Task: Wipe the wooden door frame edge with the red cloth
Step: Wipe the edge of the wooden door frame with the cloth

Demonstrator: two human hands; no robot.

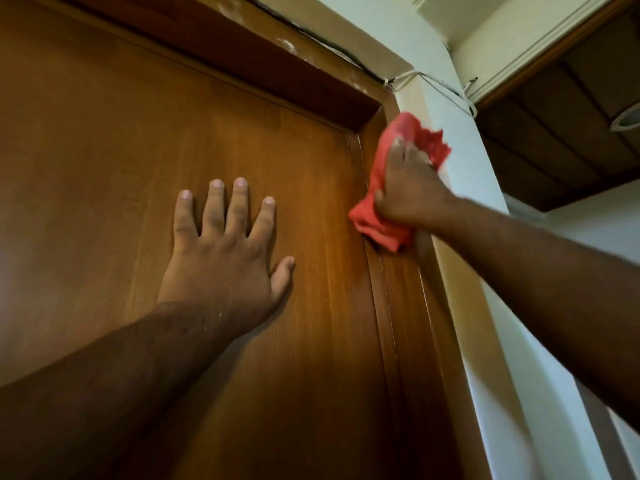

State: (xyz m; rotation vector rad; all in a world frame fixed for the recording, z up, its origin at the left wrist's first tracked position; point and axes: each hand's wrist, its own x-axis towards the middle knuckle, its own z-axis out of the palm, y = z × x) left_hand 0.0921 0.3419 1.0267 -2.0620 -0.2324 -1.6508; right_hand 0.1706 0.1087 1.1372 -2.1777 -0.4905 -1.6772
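Head view: red cloth (384, 188) bunched upright.

Light: dim, warm indoor.
Glare: soft sheen on door (329, 271) beside frame.
Blur: right hand (405, 188) and red cloth (381, 188) smeared.
Distortion: wide-angle bending at edges.
Shadows: forearms dark.

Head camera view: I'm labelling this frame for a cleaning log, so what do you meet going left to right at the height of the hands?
Wooden door → left hand, flat on the door → red cloth → right hand pressing it to the door frame edge → pale wall → wooden ceiling panels.
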